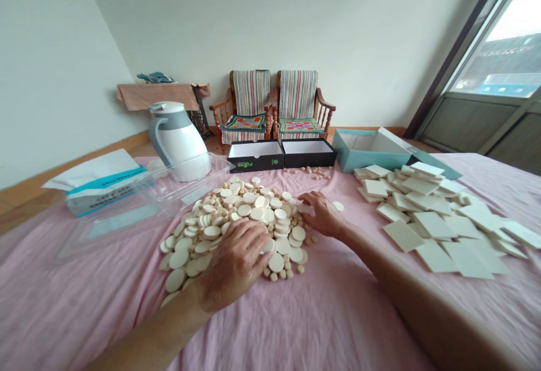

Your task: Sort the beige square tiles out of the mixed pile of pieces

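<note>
A heap of pale wooden discs (pixel 257 213) mixed with small wooden beads lies on the pink cloth. My left hand (pixel 239 261) rests over the front of the heap, its fingers bent onto the discs; what is under the fingertips is hidden. My right hand (pixel 322 213) is at the heap's right edge, fingers spread a little and nothing visible held in them. A single disc (pixel 338 206) lies just beyond that hand. Several loose beads (pixel 310 172) sit in front of two black boxes.
Behind the heap stand a left black box (pixel 256 162), a right black box (pixel 307 159) and a teal box (pixel 367 159). Square wooden tiles (pixel 435 224) are piled right. A kettle (pixel 181 145), clear plastic tray (pixel 127 213) and tissue pack (pixel 103 188) stand left.
</note>
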The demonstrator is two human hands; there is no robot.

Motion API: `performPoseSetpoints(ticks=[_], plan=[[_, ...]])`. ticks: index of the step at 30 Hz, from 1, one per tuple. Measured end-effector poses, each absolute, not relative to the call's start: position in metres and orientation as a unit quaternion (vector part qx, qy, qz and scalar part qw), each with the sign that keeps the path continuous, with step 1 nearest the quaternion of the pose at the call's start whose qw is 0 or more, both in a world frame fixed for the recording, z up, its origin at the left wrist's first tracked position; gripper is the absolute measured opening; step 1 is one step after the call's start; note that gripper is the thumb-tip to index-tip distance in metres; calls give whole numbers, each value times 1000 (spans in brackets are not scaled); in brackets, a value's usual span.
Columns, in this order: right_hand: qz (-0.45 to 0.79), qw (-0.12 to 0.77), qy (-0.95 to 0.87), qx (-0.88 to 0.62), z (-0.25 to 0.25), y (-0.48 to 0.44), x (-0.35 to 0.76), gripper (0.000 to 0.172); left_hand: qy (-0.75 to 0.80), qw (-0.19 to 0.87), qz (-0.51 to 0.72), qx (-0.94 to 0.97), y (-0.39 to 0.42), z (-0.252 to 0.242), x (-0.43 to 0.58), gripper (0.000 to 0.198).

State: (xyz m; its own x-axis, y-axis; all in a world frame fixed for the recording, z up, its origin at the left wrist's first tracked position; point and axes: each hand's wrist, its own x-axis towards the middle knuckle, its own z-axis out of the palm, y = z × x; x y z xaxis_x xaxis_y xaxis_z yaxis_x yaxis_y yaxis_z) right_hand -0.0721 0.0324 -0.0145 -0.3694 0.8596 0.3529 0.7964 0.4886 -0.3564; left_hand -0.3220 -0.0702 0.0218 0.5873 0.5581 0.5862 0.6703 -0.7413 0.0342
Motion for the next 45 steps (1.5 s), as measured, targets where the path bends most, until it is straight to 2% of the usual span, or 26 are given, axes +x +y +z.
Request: performPoseSetpoints(ticks=[6,8,11,14,18,25,30,33,36,38,41,45], plan=[[37,185,-766,-614,13,40,-25,19,-346,98,-296,-885,-70,22,-322,15],[26,172,-747,-642,18,41,-15,20,-348,93,-295,-885,-70,21,-322,16],[37,217,-761,-610,17,39,-22,23,-350,85,-292,-886,-70,21,-323,16],[103,289,-809,-502,11,32,-48,31,-351,84,-291,-886,-70,21,-324,17],[143,303,-849,-407,4,21,-82,41,-352,87,-291,-886,-70,22,-324,18],[124,326,-834,-427,-7,22,-94,26,-350,90,-293,-885,-70,22,-324,15],[86,349,-773,-523,3,32,-64,24,-351,85,-292,-886,-70,22,-324,16],[66,326,-703,-629,13,38,-37,16,-351,78,-291,-887,-70,22,-325,15],[56,319,-665,-673,16,41,-23,15,-352,71,-289,-888,-70,22,-325,14],[45,347,-674,-651,13,40,-28,16,-351,68,-287,-888,-70,22,-325,15],[73,380,-746,-542,6,33,-52,22,-351,69,-286,-889,-70,22,-325,17],[123,342,-849,-385,-1,23,-89,41,-357,66,-285,-887,-70,22,-326,17]])
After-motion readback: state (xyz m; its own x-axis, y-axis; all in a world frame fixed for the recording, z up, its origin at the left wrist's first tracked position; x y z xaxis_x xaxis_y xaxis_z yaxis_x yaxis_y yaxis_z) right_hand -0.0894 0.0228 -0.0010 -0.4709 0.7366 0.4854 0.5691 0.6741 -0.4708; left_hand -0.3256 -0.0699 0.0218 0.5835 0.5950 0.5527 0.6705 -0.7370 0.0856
